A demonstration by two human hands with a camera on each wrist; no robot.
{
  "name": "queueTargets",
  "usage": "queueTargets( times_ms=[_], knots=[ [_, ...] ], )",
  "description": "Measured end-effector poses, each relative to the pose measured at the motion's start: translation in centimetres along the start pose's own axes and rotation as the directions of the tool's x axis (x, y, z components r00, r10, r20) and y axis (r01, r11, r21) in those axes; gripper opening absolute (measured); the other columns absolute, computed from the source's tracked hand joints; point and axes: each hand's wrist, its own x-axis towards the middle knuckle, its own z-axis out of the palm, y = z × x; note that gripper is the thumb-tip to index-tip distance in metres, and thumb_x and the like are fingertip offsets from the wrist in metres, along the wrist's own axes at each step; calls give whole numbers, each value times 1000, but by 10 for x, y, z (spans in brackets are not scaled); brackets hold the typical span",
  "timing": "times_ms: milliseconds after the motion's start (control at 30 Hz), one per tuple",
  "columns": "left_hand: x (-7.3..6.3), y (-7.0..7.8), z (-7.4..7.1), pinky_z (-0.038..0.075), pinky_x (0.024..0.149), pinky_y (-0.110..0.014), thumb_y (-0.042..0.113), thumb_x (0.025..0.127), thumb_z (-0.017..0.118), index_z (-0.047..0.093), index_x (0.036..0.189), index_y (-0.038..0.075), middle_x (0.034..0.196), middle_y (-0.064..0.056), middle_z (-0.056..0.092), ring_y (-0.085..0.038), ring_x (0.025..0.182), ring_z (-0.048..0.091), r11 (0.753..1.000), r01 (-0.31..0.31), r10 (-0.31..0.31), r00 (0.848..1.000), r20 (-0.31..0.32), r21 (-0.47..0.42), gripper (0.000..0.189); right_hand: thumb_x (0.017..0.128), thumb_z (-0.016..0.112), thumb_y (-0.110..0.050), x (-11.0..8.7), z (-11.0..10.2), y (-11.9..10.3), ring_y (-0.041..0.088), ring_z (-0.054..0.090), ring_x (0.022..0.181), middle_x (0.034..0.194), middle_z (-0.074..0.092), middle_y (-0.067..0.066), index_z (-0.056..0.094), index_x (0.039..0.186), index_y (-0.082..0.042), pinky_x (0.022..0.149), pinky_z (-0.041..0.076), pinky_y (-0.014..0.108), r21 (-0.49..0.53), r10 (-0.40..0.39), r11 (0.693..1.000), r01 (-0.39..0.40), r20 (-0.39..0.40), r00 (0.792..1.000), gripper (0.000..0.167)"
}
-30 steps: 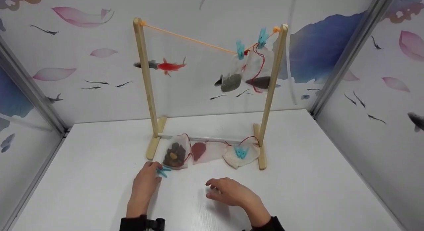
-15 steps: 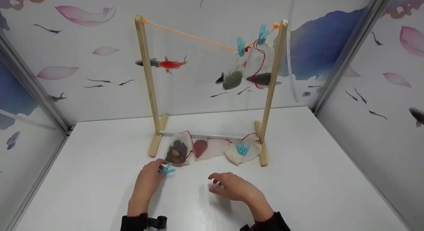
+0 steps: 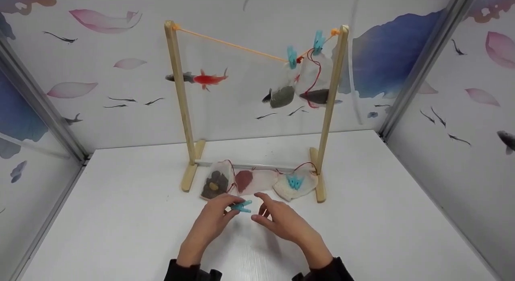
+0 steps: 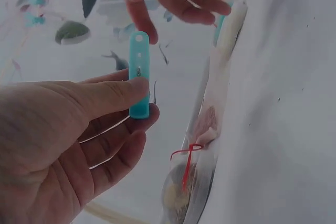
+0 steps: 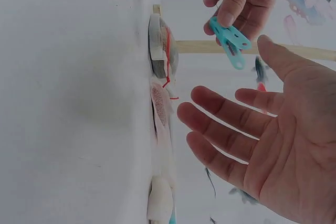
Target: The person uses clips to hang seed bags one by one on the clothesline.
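Note:
My left hand [image 3: 212, 216] pinches a blue clothespin [image 3: 241, 206] between thumb and fingers, its handle ends pointing toward the other hand. In the left wrist view the thumb presses on the clothespin [image 4: 139, 93]. Facing it, my right hand [image 3: 283, 220] holds nothing, its fingers loosely spread a short way from the clothespin, as the right wrist view also shows [image 5: 252, 124]. Just beyond the hands lie three mesh drawstring bags: one with dark contents [image 3: 215, 186], one with reddish contents [image 3: 244, 181], and a pale one [image 3: 287, 191] with more blue clothespins [image 3: 295, 182] on it.
Behind the bags stands a wooden frame [image 3: 179, 91] with an orange string [image 3: 233, 45] sagging between its posts. Two mesh bags hang at the string's right, one holding a greenish lump [image 3: 282, 97], under blue clothespins [image 3: 292, 57]. Printed walls enclose the white table [image 3: 100, 216].
My left hand has lifted the clothespin from beside the dark-filled bag and carried it right, close to the right hand. The right hand has shifted only slightly.

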Motion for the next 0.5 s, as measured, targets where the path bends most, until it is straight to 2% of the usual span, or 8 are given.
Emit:
queueTargets(
  times_ms=[100, 200, 267, 367, 500],
  knots=[
    [1, 5, 4, 55, 80, -26, 14, 93, 69, 70, 118, 17, 113, 0, 70, -15, 99, 65, 998, -43, 44, 999, 22, -38, 25, 100, 54, -49, 1, 0, -1, 5, 58, 79, 93, 67, -3, 52, 130, -14, 72, 51, 21, 6, -12, 1000, 12, -17, 1000, 47],
    [3, 8, 6, 53, 78, -22, 17, 95, 67, 70, 119, 18, 112, 1, 71, -12, 96, 63, 993, -86, 89, 995, 38, -76, 25, 100, 54, -49, 1, -1, 0, 3, 50, 71, 81, 59, -7, 57, 110, -14, 65, 44, 18, -6, -32, 999, 32, -62, 998, 36],
    [3, 8, 7, 52, 77, -20, 19, 95, 66, 71, 119, 18, 112, 2, 72, -10, 94, 61, 990, -104, 110, 993, 54, -96, 25, 100, 55, -48, 1, -2, 1, 3, 43, 65, 74, 51, -8, 57, 99, -13, 60, 38, 17, -20, -52, 999, 50, -91, 994, 35],
    [4, 7, 7, 51, 76, -19, 22, 96, 65, 71, 120, 18, 114, 2, 72, -9, 94, 61, 986, -121, 130, 988, 81, -113, 25, 101, 53, -48, 1, -2, 2, 2, 38, 61, 69, 43, -10, 54, 90, -13, 56, 32, 17, -23, -71, 997, 69, -100, 992, 36],
    [4, 7, 7, 51, 76, -19, 23, 97, 64, 71, 121, 19, 115, 2, 72, -8, 94, 60, 985, -121, 135, 985, 107, -123, 25, 103, 49, -46, 0, -2, 3, 1, 38, 60, 68, 41, -11, 54, 88, -12, 56, 32, 18, 2, -67, 998, 68, -76, 995, 37]
  ],
)
